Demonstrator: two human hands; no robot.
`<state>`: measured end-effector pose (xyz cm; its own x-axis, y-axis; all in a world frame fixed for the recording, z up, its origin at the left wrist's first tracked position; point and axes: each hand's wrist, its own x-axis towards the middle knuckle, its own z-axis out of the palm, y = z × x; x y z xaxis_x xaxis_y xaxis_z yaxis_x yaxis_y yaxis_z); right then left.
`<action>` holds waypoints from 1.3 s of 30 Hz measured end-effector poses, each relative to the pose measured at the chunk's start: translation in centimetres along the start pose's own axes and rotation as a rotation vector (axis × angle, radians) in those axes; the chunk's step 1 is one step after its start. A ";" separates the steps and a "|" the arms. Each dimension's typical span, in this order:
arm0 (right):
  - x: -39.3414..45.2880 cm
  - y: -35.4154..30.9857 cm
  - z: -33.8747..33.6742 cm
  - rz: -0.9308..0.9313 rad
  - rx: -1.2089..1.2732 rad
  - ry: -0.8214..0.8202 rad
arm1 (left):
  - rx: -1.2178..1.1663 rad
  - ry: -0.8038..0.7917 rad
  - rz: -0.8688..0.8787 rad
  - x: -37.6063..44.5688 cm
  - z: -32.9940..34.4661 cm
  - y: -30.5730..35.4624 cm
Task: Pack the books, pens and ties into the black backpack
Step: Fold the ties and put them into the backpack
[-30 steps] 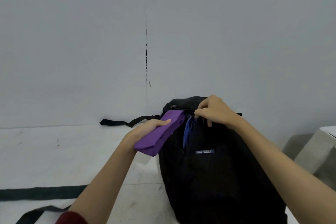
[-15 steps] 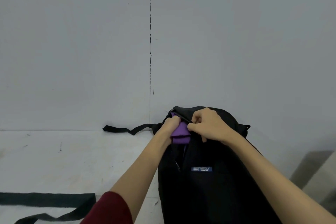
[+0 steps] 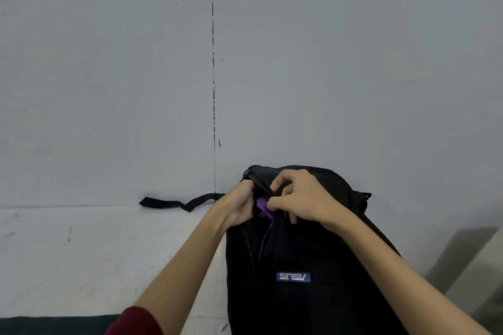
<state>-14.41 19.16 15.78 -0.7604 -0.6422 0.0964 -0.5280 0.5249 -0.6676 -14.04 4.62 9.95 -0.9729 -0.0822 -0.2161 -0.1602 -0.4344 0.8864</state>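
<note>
Setting: bare indoor room, kind undetermined.
Wall: plain grey panels, vertical seam.
Desk: white, scuffed surface meeting the wall.

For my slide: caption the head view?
Left hand pushes purple item into black backpack; right hand holds its opening.

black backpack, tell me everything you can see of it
The black backpack looks like soft dark fabric, standing upright on the pale floor against the wall, top opening parted. A blue logo patch sits on its front; a black strap trails left. The right hand grips the opening's edge while the left hand pushes a purple item inside.
</note>
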 end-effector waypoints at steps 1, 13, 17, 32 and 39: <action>0.1 -0.2 0.3 -0.005 -0.014 -0.010 | 0.000 -0.024 0.002 -0.1 -0.4 0.0; 0.7 0.3 2.3 -0.072 -0.049 0.005 | 0.602 0.209 0.211 -2.6 -3.2 -1.1; -0.2 0.6 4.0 -0.187 -0.545 0.023 | 1.045 0.344 0.517 -4.3 -5.4 -3.0; -2.7 -7.2 17.3 -0.494 -0.449 -0.109 | 1.076 0.681 0.506 -19.1 -15.1 -4.1; -4.6 -14.0 29.5 -0.567 -0.262 -0.507 | 1.389 1.004 -0.027 -35.5 -29.5 -5.6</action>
<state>7.64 -1.68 2.89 -0.1192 -0.9927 -0.0202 -0.9014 0.1167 -0.4169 26.36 -16.50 0.59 -0.5768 -0.8116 0.0924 -0.7147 0.5562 0.4242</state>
